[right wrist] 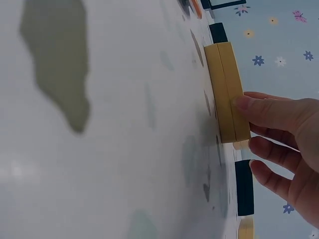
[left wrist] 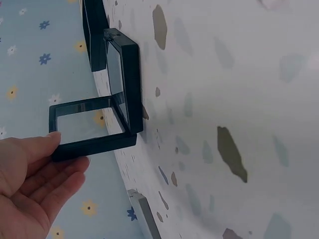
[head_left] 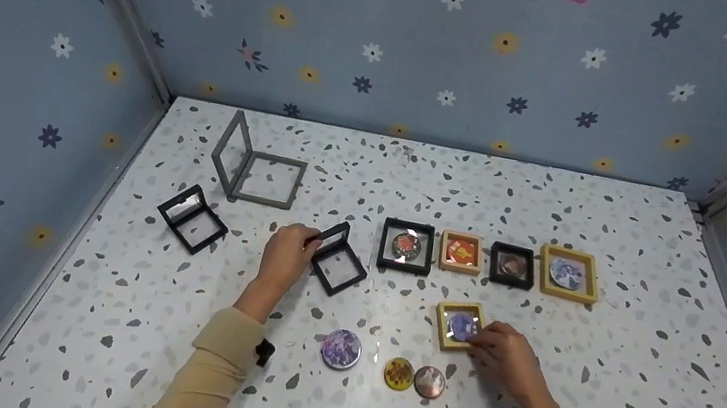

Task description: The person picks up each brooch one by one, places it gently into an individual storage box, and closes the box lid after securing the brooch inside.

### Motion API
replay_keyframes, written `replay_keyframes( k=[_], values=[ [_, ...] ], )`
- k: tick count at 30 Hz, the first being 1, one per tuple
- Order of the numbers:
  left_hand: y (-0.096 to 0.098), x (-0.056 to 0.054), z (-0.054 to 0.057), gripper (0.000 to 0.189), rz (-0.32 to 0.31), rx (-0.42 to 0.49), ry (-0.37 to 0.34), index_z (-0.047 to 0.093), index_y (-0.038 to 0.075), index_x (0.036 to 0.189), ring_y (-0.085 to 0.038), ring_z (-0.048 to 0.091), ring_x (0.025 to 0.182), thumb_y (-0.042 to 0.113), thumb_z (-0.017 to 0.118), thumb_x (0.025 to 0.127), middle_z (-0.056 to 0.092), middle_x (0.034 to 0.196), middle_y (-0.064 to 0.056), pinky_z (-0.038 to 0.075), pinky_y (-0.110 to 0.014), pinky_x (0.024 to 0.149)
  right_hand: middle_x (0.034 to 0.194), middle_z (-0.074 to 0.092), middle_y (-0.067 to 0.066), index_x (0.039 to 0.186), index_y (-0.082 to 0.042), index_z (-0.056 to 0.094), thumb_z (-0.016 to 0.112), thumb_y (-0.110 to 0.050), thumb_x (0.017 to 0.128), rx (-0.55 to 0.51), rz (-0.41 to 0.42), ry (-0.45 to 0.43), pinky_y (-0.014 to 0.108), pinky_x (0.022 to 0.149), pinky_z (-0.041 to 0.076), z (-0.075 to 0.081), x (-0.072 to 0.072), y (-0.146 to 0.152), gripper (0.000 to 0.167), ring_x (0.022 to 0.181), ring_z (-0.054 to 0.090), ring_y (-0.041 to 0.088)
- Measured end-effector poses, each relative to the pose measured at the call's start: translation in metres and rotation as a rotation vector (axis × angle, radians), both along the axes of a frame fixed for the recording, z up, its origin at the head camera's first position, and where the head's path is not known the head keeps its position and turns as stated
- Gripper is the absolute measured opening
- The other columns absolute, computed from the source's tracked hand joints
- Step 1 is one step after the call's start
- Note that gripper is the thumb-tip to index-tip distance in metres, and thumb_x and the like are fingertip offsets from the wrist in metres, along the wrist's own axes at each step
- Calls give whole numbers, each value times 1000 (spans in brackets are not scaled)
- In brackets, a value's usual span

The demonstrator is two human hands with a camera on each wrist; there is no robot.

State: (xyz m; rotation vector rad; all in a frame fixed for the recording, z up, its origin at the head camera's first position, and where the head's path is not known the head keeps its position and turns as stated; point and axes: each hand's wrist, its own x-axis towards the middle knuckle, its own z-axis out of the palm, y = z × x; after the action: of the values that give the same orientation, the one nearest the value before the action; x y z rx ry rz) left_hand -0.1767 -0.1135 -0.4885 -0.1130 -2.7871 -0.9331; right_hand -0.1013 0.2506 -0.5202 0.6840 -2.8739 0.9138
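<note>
Left hand [head_left: 285, 254] pinched black frame [left wrist: 131, 84], right hand [head_left: 506, 357] gripped yellow frame [right wrist: 227, 89], both well short of table's back edge [head_left: 360, 135], three frames open, five closed, three loose badges [head_left: 341, 349].

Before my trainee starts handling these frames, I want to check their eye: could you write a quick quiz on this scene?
1. How many badges lie loose on the table?
2. True or false: the grey frame lies closed.
3. What does the left hand pinch?

Key:
1. Three.
2. False; the grey frame stands open.
3. The raised half of an open black frame.
</note>
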Motion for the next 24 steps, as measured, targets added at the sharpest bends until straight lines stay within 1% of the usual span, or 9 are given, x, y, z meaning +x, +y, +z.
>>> replay_keyframes(
  k=[4, 7, 13, 19, 24],
  values=[
    [3, 9, -2, 13, -3, 28, 2, 69, 1, 90, -20, 60, 75, 7, 63, 81, 65, 81, -9, 48, -33, 67, 80, 56, -5, 82, -11, 71, 71, -4, 72, 2, -38, -40, 29, 65, 47, 1, 2, 6, 12, 74, 54, 10],
    [5, 14, -3, 14, -11, 38, 18, 68, 1, 92, -21, 61, 77, 8, 64, 81, 65, 84, -10, 48, -33, 69, 79, 56, -5, 81, -11, 71, 71, -5, 73, 4, -56, -37, 29, 64, 47, 1, 2, 10, 10, 73, 54, 10],
    [12, 24, -5, 13, -19, 34, 49, 69, 2, 90, -19, 61, 76, 8, 65, 80, 65, 81, -8, 48, -33, 68, 80, 57, -4, 81, -10, 71, 72, -6, 72, -7, -91, -43, 30, 66, 47, 1, 3, 19, 10, 74, 55, 11],
    [19, 32, -5, 15, -17, 54, 30, 69, 2, 92, -18, 61, 75, 11, 65, 80, 65, 81, -6, 48, -31, 67, 81, 58, -3, 84, -9, 70, 71, -5, 72, -4, -131, -57, 33, 69, 47, 0, 4, 31, 12, 76, 56, 12],
    [24, 39, -6, 17, -27, 87, 27, 69, 3, 93, -16, 61, 75, 13, 65, 80, 65, 81, -5, 48, -30, 68, 82, 58, -3, 85, -9, 70, 70, -6, 74, 4, -157, -57, 32, 67, 47, 2, 5, 41, 11, 76, 55, 12]
  ],
)
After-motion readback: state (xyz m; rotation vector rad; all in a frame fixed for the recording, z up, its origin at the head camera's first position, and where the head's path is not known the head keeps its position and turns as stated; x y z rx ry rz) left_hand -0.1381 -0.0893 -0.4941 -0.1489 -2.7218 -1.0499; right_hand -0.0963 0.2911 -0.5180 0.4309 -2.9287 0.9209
